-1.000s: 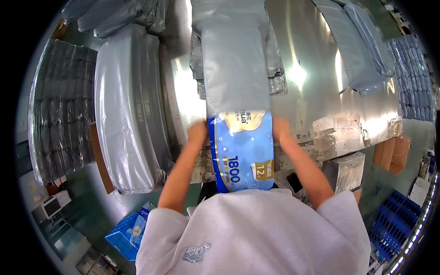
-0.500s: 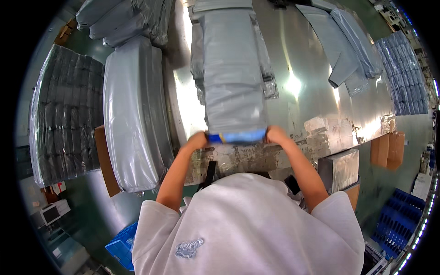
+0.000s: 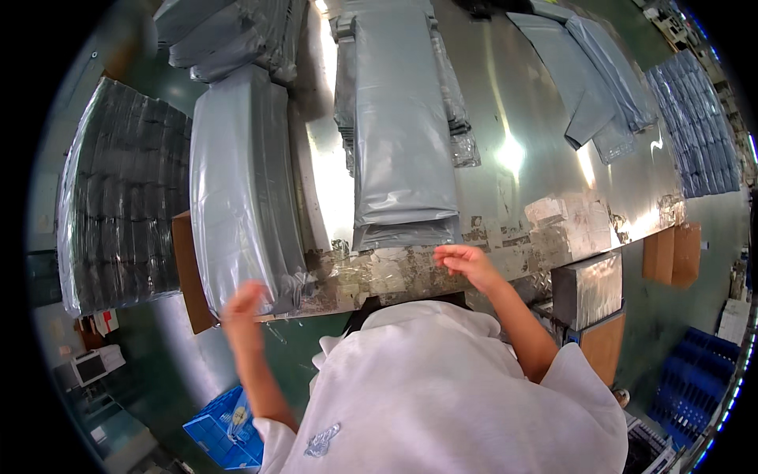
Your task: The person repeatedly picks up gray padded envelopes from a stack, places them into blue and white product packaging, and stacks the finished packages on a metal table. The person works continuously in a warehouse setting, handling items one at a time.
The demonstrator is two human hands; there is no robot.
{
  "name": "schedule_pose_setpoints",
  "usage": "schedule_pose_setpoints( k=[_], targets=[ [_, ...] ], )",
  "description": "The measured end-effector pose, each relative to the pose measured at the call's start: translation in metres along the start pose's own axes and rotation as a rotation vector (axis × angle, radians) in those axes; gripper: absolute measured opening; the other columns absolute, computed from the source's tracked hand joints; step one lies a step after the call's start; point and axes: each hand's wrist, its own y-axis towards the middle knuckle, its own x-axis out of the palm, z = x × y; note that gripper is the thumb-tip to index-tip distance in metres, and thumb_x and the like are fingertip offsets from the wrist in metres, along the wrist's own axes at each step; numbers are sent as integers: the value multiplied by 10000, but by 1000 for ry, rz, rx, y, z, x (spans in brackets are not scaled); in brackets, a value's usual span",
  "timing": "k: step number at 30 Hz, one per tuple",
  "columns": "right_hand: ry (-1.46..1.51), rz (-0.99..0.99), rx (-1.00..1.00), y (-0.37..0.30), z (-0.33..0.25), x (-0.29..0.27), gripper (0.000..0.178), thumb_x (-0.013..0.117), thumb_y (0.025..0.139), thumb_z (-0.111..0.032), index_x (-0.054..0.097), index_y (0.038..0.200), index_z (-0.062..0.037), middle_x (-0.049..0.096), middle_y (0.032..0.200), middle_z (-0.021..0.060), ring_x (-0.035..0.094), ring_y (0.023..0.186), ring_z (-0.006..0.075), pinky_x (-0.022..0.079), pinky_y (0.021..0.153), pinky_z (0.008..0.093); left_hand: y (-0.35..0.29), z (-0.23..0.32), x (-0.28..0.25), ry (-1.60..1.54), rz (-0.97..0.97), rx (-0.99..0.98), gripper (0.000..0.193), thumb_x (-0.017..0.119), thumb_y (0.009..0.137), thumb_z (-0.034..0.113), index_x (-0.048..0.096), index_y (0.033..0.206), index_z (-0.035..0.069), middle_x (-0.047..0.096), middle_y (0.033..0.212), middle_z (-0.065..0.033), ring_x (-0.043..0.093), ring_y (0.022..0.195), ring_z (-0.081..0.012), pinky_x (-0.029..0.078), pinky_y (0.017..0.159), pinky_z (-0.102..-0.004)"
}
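Observation:
A long stack of grey plastic bags (image 3: 404, 134) lies lengthwise on the metal table, its near end showing a folded flap (image 3: 407, 234). Just off that end's right corner, my right hand (image 3: 467, 264) is open with fingers stretched toward the left, holding nothing visible. To the left, a second long pile of grey plastic bags (image 3: 241, 189) bulges beside the table edge. My left hand (image 3: 245, 308) is over the near end of this pile. Motion blurs its fingers, so whether it touches or grips the plastic is unclear.
More grey bags (image 3: 588, 79) lie at the table's far right. Wrapped bundles stand on the left (image 3: 118, 201) and right (image 3: 695, 126). A metal box (image 3: 588, 292) sits by the near table edge, with a cardboard box (image 3: 671, 254) beyond. A blue crate (image 3: 225, 426) is at lower left.
Both hands have left the middle stack's near corners. My left hand swung left to the other pile; my right moved slightly down. The blue strip between them is out of sight.

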Motion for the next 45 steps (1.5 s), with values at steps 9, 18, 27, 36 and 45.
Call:
schedule_pose_setpoints(
  k=[9, 18, 27, 36, 45],
  targets=[
    [-1716, 262, -825, 38, -30, -44, 549, 497, 698, 20, 461, 1207, -180, 383, 1281, 37, 377, 1157, 229, 339, 931, 387, 78, -8, -155, 1731, 568, -457, 340, 415, 852, 96, 459, 1189, 74, 296, 1308, -147, 309, 1183, -320, 300, 951, -419],
    [-2171, -410, -1118, 81, -21, -66, 455, 470, 736, -98, 476, 1183, -180, 292, 1361, 36, 264, 1256, 205, 178, 1049, 392, 53, -21, 176, 1582, -725, 1411, 731, 514, 718, 29, 218, 1349, 250, 163, 1411, -89, 211, 1279, -251, 168, 1054, -381],
    [-1678, -227, -828, 103, -34, -129, 284, 536, 712, -111, 590, 988, -70, 530, 1123, 71, 487, 1031, 211, 354, 920, 348, 131, -79, 187, 1239, -1002, 1199, 466, 491, 744, 25, 477, 1194, 144, 402, 1295, -37, 344, 1212, -169, 235, 1030, -384],
    [-520, 65, -260, 191, -35, -137, 161, 503, 831, -134, 555, 954, -43, 565, 832, 41, 511, 809, 136, 391, 695, 273, 216, -126, 244, 281, -840, 275, 213, 553, 779, 111, 568, 979, 39, 554, 988, -112, 500, 929, -217, 388, 805, -302],
    [351, 292, -160, 235, -37, -97, 499, 447, 869, -352, 311, 1252, -64, 365, 1239, 88, 357, 1135, 182, 285, 962, 309, 190, -56, 311, -477, -597, -637, 675, 421, 832, 483, 187, 1341, 105, 340, 1299, -101, 374, 1166, -235, 332, 958, -342]
  ],
)
